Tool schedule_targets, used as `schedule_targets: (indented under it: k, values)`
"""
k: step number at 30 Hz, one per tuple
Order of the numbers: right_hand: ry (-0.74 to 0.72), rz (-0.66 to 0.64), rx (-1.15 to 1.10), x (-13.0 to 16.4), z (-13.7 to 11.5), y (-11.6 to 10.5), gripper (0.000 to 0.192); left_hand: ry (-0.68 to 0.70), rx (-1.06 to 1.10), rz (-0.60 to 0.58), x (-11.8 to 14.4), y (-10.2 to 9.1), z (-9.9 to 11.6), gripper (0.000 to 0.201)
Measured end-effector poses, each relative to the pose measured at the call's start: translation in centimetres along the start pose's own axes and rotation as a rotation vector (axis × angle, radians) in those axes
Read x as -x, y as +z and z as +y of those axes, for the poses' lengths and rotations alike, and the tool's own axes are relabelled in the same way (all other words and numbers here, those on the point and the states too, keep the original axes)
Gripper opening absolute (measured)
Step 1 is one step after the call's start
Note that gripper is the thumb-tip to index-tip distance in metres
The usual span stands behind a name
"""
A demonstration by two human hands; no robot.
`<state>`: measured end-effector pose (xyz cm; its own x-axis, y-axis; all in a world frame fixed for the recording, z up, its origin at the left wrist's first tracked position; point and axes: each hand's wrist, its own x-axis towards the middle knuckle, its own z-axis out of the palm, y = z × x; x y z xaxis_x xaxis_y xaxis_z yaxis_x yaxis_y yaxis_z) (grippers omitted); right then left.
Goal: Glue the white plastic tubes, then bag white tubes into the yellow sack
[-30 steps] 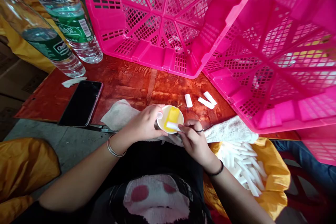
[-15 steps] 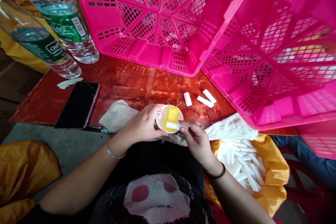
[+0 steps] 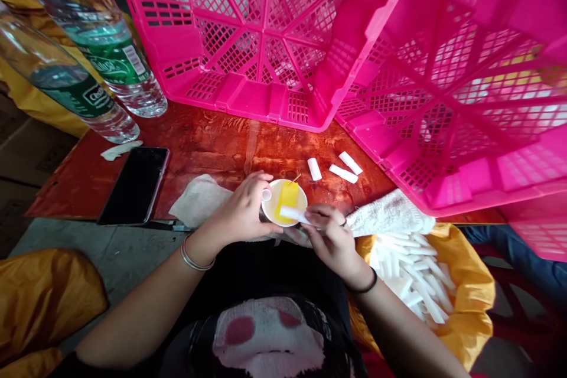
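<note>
A small white bowl (image 3: 303, 192) holds a yellow block (image 3: 289, 196), with a thin stick (image 3: 295, 178) poking out near its far edge. My left hand (image 3: 243, 207) curves round the bowl's left side, thumb low and fingers high. In that same hand a small white tube (image 3: 266, 195) shows its round open end. My right hand (image 3: 331, 231) is closed, pinching a white plastic strip (image 3: 293, 214) between thumb and fingers. The strip's far end lies over the yellow block, inside the rim. Whether it touches the block I cannot tell.
Short white pieces (image 3: 343, 173) lie beyond the bowl. Pink baskets (image 3: 274, 100) rise behind. Water bottles (image 3: 119, 71) and a phone (image 3: 135, 186) are left, cloths (image 3: 199, 198) along the edge. At right, a yellow sack (image 3: 473, 283) holds many white strips (image 3: 411, 271).
The view has shifted slightly. My right fingers have changed their hold a little on the white strip, which still reaches over the yellow block. My left hand keeps its place at the bowl.
</note>
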<state>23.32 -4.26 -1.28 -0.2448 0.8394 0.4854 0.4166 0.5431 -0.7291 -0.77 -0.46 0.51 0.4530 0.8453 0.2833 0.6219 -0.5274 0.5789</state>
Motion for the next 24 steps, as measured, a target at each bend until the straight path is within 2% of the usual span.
schedule_targets:
  k: [3,5,7,11,14,16,18,21,24]
  values:
    - [0.244,0.128,-0.191,-1.3,-1.0,-0.6,0.016,0.000,-0.071,0.080,-0.3,-0.8,0.4,0.028]
    - [0.348,0.126,-0.320,-2.3,-1.9,-1.1,0.017,0.000,-0.100,0.057,-0.6,-1.4,1.0,0.014]
    - [0.375,0.069,-0.386,-3.1,-2.6,-1.7,0.018,0.052,-0.122,0.000,-1.0,-2.0,2.0,0.014]
    - [0.358,-0.064,-0.369,-4.0,-3.5,-2.6,0.020,0.184,-0.304,-0.011,-1.6,-3.0,4.4,0.016]
    - [0.330,-0.149,-0.322,-4.4,-4.1,-3.1,0.019,0.221,-0.476,-0.068,-1.6,-3.2,6.2,0.013]
    - [0.335,-0.181,-0.317,-4.7,-4.6,-3.2,0.020,0.231,-0.478,-0.103,-1.4,-3.0,7.2,0.015]
    - [0.351,-0.164,-0.290,-4.9,-5.1,-3.3,0.030,0.223,-0.430,-0.122,-1.2,-2.6,8.0,0.017]
    - [0.341,-0.065,-0.168,-4.9,-5.7,-3.5,0.045,0.180,-0.389,-0.120,-0.9,-2.0,9.0,0.020]
    - [0.270,0.027,-0.065,-4.5,-6.0,-3.8,0.046,0.148,-0.345,-0.120,-1.0,-2.2,9.8,0.019]
